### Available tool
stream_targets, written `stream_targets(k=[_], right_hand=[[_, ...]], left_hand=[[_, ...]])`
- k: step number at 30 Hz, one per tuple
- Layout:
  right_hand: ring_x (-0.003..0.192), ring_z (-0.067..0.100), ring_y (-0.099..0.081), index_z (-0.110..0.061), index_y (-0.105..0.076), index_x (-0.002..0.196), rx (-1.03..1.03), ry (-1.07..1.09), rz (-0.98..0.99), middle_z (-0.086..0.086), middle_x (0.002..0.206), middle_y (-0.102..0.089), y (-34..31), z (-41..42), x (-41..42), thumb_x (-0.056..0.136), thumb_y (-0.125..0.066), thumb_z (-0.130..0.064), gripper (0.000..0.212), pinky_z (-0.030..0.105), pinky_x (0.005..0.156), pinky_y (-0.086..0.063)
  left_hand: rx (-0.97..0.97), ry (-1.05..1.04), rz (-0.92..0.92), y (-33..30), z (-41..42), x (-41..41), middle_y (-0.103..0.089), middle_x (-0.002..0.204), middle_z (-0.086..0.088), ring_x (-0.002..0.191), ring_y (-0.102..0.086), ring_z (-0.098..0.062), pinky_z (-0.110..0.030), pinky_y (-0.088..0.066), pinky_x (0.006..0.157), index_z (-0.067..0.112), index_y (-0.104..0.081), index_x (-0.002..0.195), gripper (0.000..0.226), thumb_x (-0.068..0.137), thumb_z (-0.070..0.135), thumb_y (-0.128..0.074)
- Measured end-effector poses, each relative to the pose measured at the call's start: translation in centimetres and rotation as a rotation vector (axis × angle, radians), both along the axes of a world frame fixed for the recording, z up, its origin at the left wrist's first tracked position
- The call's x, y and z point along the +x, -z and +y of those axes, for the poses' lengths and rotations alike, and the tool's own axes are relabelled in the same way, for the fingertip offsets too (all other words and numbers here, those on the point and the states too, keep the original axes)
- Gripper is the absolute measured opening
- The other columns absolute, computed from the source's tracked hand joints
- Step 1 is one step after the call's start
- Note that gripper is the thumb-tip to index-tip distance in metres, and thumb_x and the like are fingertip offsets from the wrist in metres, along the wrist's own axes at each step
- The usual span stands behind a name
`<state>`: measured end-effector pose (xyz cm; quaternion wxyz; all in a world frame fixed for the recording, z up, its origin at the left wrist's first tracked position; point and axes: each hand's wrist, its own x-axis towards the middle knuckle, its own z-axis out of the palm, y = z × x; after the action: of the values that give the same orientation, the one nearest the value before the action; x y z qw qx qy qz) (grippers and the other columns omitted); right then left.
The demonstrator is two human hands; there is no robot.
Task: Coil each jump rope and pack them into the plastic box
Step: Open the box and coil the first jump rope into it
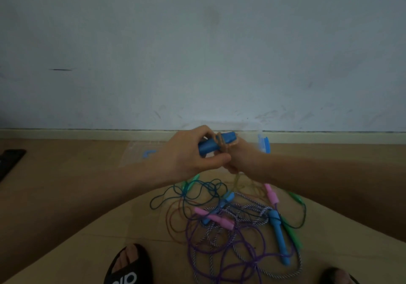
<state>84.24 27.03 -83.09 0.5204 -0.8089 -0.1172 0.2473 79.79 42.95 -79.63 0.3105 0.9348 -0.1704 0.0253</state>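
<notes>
My left hand (189, 152) grips a pair of blue jump-rope handles (216, 144) held level above the floor. A pale yellowish cord (222, 143) is wound around those handles. My right hand (240, 158) pinches that cord just beside the handles, and the cord's loose end hangs down from it. Below my hands lies a tangled pile of jump ropes (230, 224) with pink, blue and green handles. The clear plastic box (136, 154) with blue clips sits behind my hands by the wall, mostly hidden.
A pale wall and skirting board (87, 134) run across the back. My left foot in a black slide sandal (128, 266) stands at the bottom, with another foot (338, 276) at the bottom right. A dark flat object (11, 160) lies at the far left.
</notes>
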Motion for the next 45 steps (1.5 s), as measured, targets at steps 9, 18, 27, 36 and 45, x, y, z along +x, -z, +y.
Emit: stream_targets(k=[9, 18, 27, 36, 45], right_hand=[[0.068, 0.021, -0.049, -0.007, -0.056, 0.08, -0.3, -0.096, -0.26, 0.007, 0.073, -0.055, -0.2, 1.5, -4.4, 0.104, -0.032, -0.026, 0.039, 0.031, 0.063, -0.039], [0.045, 0.006, -0.037, -0.023, -0.043, 0.054, -0.284, -0.207, -0.643, -0.007, 0.048, -0.042, -3.4, 1.8, -1.4, 0.096, -0.052, -0.037, 0.046, 0.024, 0.048, -0.031], [0.047, 0.012, -0.034, -0.014, -0.047, 0.062, -0.139, -0.182, -0.127, 0.0, 0.052, -0.038, -1.4, -1.1, 2.3, 0.097, -0.055, -0.038, 0.043, 0.022, 0.046, -0.031], [0.04, 0.012, -0.03, -0.02, -0.04, 0.056, -0.064, 0.011, 0.019, -0.007, 0.044, -0.037, 1.4, 0.0, -1.7, 0.1, -0.035, -0.054, 0.056, 0.022, 0.044, -0.023], [0.049, 0.01, -0.043, -0.025, -0.041, 0.061, -0.408, -0.443, -0.739, -0.003, 0.052, -0.045, -2.1, 1.5, -4.5, 0.099, -0.046, -0.039, 0.041, 0.03, 0.051, -0.036]], left_hand=[[0.32, -0.281, 0.194, 2.4, 2.4, 2.4, -0.056, 0.074, -0.005, 0.061, -0.05, -0.018, -0.028, -0.032, 0.05, 0.011, -0.059, 0.086, 0.014, 0.094, 0.021, -0.052], [0.7, -0.042, 0.138, 3.2, 2.5, 0.3, -0.066, 0.093, -0.004, 0.073, -0.06, -0.017, -0.028, -0.047, 0.057, 0.017, -0.06, 0.104, 0.018, 0.096, 0.028, -0.048], [0.341, 0.084, 0.027, 1.4, 0.1, -0.3, -0.048, 0.067, 0.011, 0.061, -0.049, -0.01, -0.024, -0.037, 0.056, 0.027, -0.049, 0.084, 0.014, 0.09, 0.033, -0.061], [0.197, -0.275, 0.115, 1.7, 0.6, 1.2, -0.051, 0.07, 0.004, 0.063, -0.05, -0.014, -0.024, -0.034, 0.05, 0.02, -0.053, 0.078, 0.014, 0.081, 0.023, -0.067], [0.521, -0.157, 0.273, 4.3, 3.1, 0.8, -0.061, 0.075, -0.002, 0.067, -0.061, -0.017, -0.029, -0.047, 0.054, 0.013, -0.056, 0.079, 0.007, 0.082, 0.015, -0.061]])
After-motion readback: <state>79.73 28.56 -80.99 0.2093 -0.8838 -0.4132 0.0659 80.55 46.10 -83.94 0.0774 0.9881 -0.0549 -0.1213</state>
